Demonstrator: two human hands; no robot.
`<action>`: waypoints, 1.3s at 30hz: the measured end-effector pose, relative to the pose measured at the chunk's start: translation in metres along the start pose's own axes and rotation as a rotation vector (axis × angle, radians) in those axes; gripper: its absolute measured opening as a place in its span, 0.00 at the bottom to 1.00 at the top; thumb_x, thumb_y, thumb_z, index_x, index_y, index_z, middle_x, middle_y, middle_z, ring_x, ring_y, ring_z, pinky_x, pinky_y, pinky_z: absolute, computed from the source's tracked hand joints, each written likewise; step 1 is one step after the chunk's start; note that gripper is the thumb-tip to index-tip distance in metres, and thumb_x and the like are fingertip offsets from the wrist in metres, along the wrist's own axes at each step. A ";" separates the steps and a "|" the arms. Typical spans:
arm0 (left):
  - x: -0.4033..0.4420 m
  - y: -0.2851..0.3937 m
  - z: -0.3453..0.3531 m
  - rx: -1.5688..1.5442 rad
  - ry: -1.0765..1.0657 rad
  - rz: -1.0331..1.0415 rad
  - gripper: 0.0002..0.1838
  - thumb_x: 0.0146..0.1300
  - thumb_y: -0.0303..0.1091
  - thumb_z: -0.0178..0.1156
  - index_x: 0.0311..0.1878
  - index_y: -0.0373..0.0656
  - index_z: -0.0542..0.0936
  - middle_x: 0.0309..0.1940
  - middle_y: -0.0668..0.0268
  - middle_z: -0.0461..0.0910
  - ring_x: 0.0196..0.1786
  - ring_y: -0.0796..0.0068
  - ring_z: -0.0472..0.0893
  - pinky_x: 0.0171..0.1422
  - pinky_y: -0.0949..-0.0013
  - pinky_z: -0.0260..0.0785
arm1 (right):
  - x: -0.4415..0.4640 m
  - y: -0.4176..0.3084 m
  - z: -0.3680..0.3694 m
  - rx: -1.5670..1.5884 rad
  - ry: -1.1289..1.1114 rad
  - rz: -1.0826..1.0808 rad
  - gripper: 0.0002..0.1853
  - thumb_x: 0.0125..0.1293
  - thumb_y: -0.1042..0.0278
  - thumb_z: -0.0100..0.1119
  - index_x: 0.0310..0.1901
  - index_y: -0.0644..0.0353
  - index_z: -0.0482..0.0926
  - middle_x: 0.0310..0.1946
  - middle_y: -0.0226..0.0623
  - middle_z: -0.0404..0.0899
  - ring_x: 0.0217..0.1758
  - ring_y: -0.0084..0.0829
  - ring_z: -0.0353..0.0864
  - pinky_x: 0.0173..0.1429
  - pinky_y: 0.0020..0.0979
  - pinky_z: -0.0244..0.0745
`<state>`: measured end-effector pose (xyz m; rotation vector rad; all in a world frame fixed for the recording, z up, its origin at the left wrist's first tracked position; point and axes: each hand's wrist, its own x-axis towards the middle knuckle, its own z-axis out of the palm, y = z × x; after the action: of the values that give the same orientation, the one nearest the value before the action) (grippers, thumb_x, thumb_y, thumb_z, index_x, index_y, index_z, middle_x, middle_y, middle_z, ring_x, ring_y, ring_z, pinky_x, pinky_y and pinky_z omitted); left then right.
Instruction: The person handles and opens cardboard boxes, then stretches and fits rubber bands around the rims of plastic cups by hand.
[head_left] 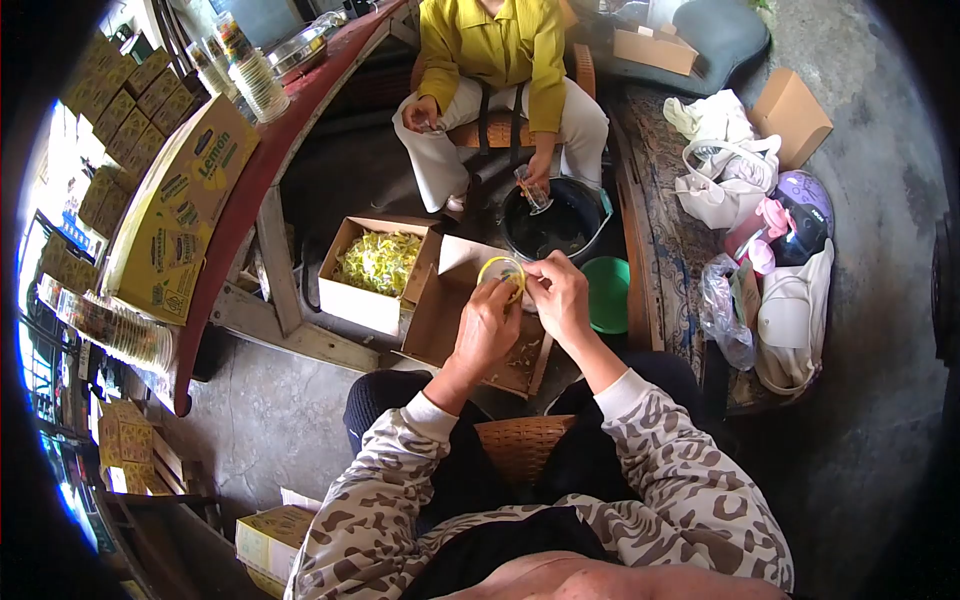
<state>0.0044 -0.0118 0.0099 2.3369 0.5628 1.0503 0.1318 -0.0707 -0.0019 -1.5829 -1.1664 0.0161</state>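
The left hand (487, 325) grips a yellow-rimmed cup (504, 271), the right hand (560, 297) pinching its edge; this piece looks unfinished, though yellow scraps (378, 262) already fill a nearby carton (355, 306).

sleeves (375, 480): cream, brown camouflage-like blotches | cuffs (430, 415): plain cream | legwear (374, 400): dark, possibly knit

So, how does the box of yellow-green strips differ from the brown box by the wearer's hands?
The strips box holds a heap of yellow-green strips; the brown box shows mostly bare cardboard. The strips box has a pale outer wall, while the brown box looks brown. The left hand hides part of the brown box, but none of the strips box. Both are open-topped.
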 end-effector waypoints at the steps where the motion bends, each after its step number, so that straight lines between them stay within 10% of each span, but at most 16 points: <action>1: 0.001 0.001 -0.002 0.009 0.006 -0.026 0.06 0.54 0.18 0.57 0.36 0.34 0.78 0.31 0.53 0.77 0.35 0.49 0.78 0.39 0.57 0.70 | 0.000 -0.004 -0.001 0.026 -0.032 -0.011 0.07 0.52 0.80 0.63 0.34 0.60 0.80 0.27 0.36 0.74 0.28 0.36 0.79 0.33 0.34 0.74; 27: -0.002 -0.022 -0.002 0.135 -0.021 -0.090 0.02 0.57 0.23 0.57 0.34 0.37 0.76 0.30 0.53 0.76 0.36 0.47 0.77 0.38 0.53 0.70 | -0.014 -0.017 0.007 -0.216 -0.013 -0.211 0.12 0.47 0.83 0.63 0.36 0.62 0.80 0.28 0.38 0.71 0.33 0.40 0.76 0.37 0.38 0.73; 39: 0.000 -0.002 -0.001 0.046 -0.047 -0.010 0.04 0.53 0.22 0.58 0.33 0.34 0.75 0.31 0.49 0.76 0.36 0.45 0.77 0.40 0.53 0.70 | 0.001 -0.003 0.000 0.025 -0.058 0.042 0.05 0.53 0.80 0.62 0.33 0.63 0.81 0.28 0.38 0.76 0.30 0.36 0.80 0.35 0.33 0.75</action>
<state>0.0032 -0.0097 0.0091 2.3896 0.5863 0.9844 0.1303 -0.0700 0.0010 -1.5935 -1.1727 0.1042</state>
